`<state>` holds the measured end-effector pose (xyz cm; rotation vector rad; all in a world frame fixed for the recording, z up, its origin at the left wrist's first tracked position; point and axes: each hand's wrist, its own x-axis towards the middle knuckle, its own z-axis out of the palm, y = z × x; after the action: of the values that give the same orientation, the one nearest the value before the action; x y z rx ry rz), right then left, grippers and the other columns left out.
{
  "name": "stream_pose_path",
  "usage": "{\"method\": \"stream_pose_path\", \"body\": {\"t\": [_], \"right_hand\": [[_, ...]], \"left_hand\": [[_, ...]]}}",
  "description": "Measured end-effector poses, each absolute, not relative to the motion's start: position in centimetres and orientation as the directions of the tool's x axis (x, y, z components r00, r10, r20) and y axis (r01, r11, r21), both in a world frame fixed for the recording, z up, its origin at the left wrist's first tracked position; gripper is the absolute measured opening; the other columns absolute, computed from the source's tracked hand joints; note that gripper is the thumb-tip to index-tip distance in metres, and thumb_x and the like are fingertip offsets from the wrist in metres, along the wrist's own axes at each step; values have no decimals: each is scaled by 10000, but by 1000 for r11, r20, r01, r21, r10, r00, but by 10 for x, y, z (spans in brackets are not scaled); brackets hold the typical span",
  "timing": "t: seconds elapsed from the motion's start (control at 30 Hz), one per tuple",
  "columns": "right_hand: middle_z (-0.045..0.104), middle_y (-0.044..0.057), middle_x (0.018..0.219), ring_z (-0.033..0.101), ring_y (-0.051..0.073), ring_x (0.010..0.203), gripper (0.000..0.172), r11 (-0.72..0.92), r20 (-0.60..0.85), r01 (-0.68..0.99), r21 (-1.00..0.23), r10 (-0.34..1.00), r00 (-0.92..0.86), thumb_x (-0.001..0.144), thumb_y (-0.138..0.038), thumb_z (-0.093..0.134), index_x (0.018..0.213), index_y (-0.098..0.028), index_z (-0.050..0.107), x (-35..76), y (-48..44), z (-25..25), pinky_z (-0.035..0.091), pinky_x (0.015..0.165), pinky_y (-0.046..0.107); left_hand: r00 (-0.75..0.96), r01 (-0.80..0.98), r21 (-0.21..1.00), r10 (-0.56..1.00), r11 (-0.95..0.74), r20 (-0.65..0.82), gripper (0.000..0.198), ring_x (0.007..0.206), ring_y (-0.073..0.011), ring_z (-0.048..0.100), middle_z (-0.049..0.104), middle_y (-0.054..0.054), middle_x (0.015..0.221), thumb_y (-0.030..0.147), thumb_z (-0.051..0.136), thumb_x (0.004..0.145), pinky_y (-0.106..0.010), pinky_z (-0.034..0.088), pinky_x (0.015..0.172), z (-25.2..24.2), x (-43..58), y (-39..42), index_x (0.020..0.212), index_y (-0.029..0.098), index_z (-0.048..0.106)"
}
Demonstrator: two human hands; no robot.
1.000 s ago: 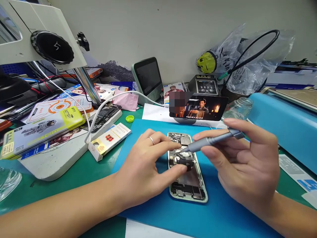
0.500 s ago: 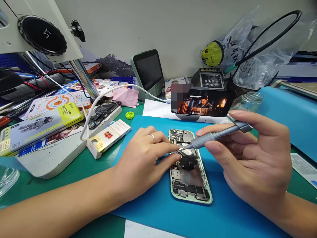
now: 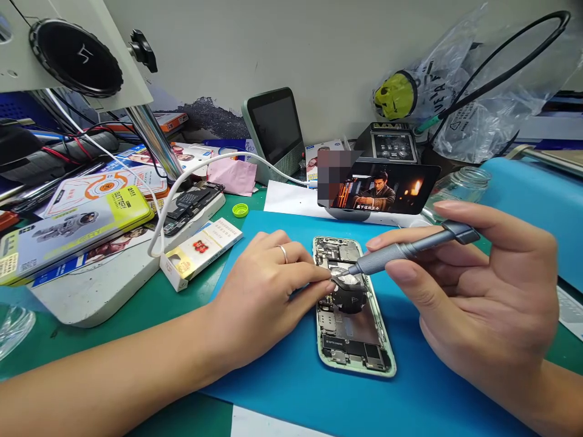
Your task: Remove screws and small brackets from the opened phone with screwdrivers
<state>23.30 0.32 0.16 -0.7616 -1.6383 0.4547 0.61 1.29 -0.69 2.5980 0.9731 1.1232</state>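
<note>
An opened smartphone (image 3: 355, 340) with a pale green frame lies on a blue mat, its inner boards and metal parts bare. A round black piece (image 3: 350, 299) sits in the middle of it. My right hand (image 3: 483, 291) holds a slim grey screwdriver (image 3: 387, 256) at a slant, its tip down at the phone's upper middle. Close beside that tip, the thumb and forefinger of my left hand (image 3: 268, 291) are pinched together over the phone's left side. Whatever lies between those fingertips is hidden. A ring is on the left hand.
Behind the blue mat (image 3: 291, 388), a propped phone (image 3: 382, 188) plays a video. To the left are a cigarette box (image 3: 200, 252), a green cap (image 3: 240, 210), a white cable (image 3: 182, 176) and a stand base (image 3: 86, 297) with battery boxes. A glass jar (image 3: 469, 185) stands at the right.
My right hand has shifted a little to the right with the screwdriver, whose tip stays beside my left fingertips. The left hand keeps its pinch. The whole view has moved slightly.
</note>
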Motion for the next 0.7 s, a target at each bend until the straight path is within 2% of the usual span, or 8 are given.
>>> {"method": "stream_pose_path", "body": {"t": [0.47, 0.7], "right_hand": [[811, -19, 1016, 824, 198, 912, 584, 712, 722, 262, -652, 688, -74, 930, -84, 757, 1402, -395, 609, 235, 3, 2, 724, 743, 292], [788, -14, 999, 827, 169, 888, 613, 742, 752, 272, -613, 653, -85, 898, -7, 768, 1396, -331, 618, 232, 6, 2, 722, 726, 254]], "left_hand": [[484, 527, 389, 643, -755, 593, 138, 796, -184, 526, 743, -4, 895, 291, 725, 1010, -379, 387, 740, -8, 7, 12, 1034, 192, 818], [488, 535, 377, 641, -756, 593, 129, 800, -185, 542, 746, -3, 888, 270, 715, 1012, -377, 381, 730, -9, 5, 13, 1028, 191, 816]]}}
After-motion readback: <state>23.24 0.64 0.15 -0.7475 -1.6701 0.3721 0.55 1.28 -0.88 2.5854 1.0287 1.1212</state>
